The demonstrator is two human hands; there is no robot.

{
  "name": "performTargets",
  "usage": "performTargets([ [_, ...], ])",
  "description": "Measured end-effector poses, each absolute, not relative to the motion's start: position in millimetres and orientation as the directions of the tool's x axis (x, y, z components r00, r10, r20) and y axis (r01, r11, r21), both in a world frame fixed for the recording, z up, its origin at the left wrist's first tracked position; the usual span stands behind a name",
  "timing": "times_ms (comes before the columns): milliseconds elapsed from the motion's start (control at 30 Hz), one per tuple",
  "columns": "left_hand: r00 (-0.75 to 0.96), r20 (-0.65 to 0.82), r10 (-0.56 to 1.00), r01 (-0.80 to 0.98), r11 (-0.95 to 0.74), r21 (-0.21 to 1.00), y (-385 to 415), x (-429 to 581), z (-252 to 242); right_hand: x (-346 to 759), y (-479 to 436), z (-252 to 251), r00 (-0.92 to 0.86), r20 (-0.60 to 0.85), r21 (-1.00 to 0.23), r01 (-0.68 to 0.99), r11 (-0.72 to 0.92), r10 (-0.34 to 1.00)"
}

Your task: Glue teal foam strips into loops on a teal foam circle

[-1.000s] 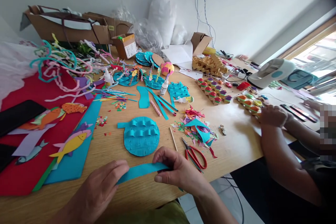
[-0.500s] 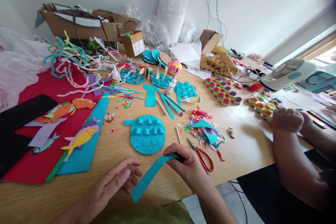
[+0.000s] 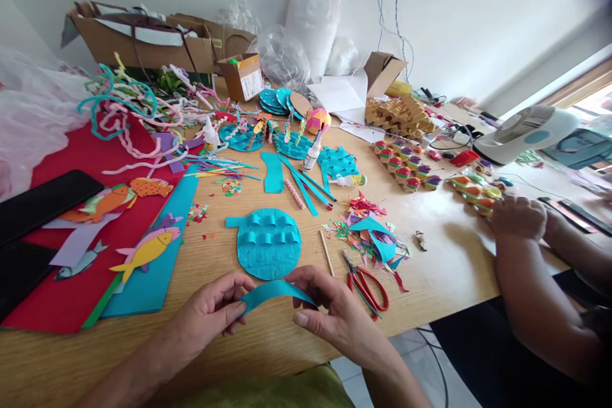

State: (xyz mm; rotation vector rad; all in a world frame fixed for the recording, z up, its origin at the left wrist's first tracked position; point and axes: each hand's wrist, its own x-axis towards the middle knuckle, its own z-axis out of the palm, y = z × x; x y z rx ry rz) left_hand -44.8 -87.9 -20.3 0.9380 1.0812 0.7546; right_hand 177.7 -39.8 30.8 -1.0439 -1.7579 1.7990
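A blue paper strip (image 3: pixel 273 289) arches between my two hands, just in front of a blue disc (image 3: pixel 269 258). My left hand (image 3: pixel 217 309) pinches the strip's left end between thumb and fingers. Around the right end curl the fingers of my right hand (image 3: pixel 329 309), the thumb lying below the strip. Two rows of looped blue paper cross the disc, and a short blue tab sticks out at its left. Red-handled scissors (image 3: pixel 368 287) lie on the table right of my right hand, with a thin wooden stick (image 3: pixel 326 253) beside them.
Colourful paper scraps (image 3: pixel 373 229) are heaped right of the disc. A glue bottle (image 3: pixel 312 154) stands behind, near blue strips (image 3: pixel 301 188). Paper fish (image 3: pixel 148 252) lie on coloured sheets at left. Another person's arms (image 3: pixel 526 248) rest at the right edge, by painted egg cartons (image 3: pixel 406 166).
My left hand has moved up and taken the strip's free end. The strip has swung from a slanting hang to a level arch. My right hand has shifted slightly left, its thumb lower.
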Motion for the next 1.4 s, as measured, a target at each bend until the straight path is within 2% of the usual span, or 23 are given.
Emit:
performTargets([
  [67, 0.311, -0.367, 0.877, -0.008, 0.389, 0.921, -86, -47, -22, 178, -38, 31, -0.609, -0.238, -0.971, 0.13, -0.201, 0.757],
  [133, 0.318, -0.357, 0.878, 0.035, 0.365, 0.93, -86, -49, -22, 178, -35, 27, -0.583, -0.268, -0.962, 0.122, -0.243, 0.767],
  [267, 0.321, -0.351, 0.88, 0.111, 0.333, 0.936, -83, -48, -16, 176, -33, 20, -0.589, -0.295, -0.955, 0.174, -0.239, 0.752],
  [533, 0.273, -0.355, 0.894, 0.267, 0.284, 0.921, -80, -53, -18, 172, -27, 23, -0.629, -0.279, -0.957, 0.114, -0.268, 0.725],
  [767, 0.234, -0.325, 0.916, 0.349, 0.233, 0.908, -80, -54, -18, 165, -27, 22, -0.6, -0.33, -0.934, 0.321, -0.159, 0.729],
  [867, 0.118, -0.194, 0.974, 0.454, 0.121, 0.883, -81, -59, -17, 162, -23, 22, -0.538, -0.366, -0.917, 0.349, -0.195, 0.759],
  [967, 0.012, 0.12, 0.993, 0.613, -0.102, 0.783, -84, -67, -18, 159, -19, 18, -0.505, -0.378, -0.919, 0.307, -0.249, 0.776],
  [1033, 0.032, 0.317, 0.948, 0.714, -0.243, 0.656, -87, -72, -19, 157, -16, 15, -0.504, -0.37, -0.924, 0.288, -0.252, 0.78],
  [1100, 0.097, 0.439, 0.893, 0.784, -0.34, 0.519, -90, -75, -20, 155, -13, 14, -0.517, -0.359, -0.929, 0.275, -0.247, 0.777],
  [1233, 0.215, 0.495, 0.842, 0.842, -0.417, 0.342, -90, -76, -23, 152, -6, 17, -0.532, -0.327, -0.936, 0.298, -0.189, 0.781],
  [1400, 0.284, 0.424, 0.86, 0.863, -0.422, 0.279, -86, -74, -33, 150, 6, 20, -0.536, -0.279, -0.911, 0.411, -0.042, 0.797],
])
